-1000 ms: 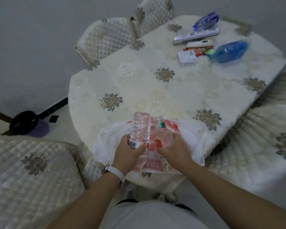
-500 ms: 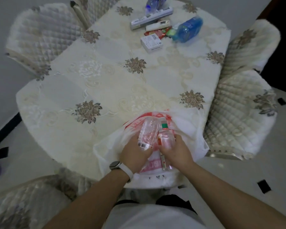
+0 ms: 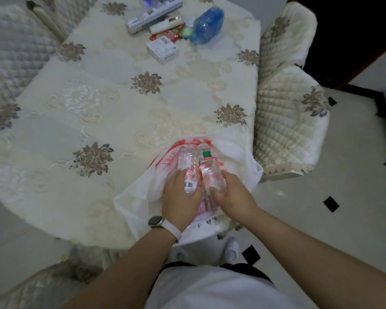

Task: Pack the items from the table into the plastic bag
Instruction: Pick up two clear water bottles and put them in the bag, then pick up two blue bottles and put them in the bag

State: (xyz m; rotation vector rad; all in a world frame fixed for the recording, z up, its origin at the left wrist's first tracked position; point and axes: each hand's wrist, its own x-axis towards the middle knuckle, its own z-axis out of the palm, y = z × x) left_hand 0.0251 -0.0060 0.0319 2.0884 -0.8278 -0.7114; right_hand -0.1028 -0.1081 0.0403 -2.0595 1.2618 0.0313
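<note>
A white plastic bag (image 3: 236, 150) with red print lies on the near edge of the table (image 3: 98, 121). My left hand (image 3: 179, 197) grips a clear ribbed water bottle (image 3: 187, 162). My right hand (image 3: 234, 195) grips a second clear bottle (image 3: 210, 170) with a red-and-green label. Both bottles lie side by side over the bag, caps pointing away from me. At the far end lie a blue pack (image 3: 207, 24), a white box (image 3: 163, 49), a long white box (image 3: 154, 16), a white tube (image 3: 165, 24) and a red packet (image 3: 168, 35).
Quilted chairs stand to the right (image 3: 288, 121), far left (image 3: 16, 52) and near left (image 3: 31, 286) of the table. A pale floor with black diamond tiles (image 3: 331, 204) lies to the right.
The view has shifted left and closer. Both hands have lowered the two bottles from upright to lying flat against the bag.
</note>
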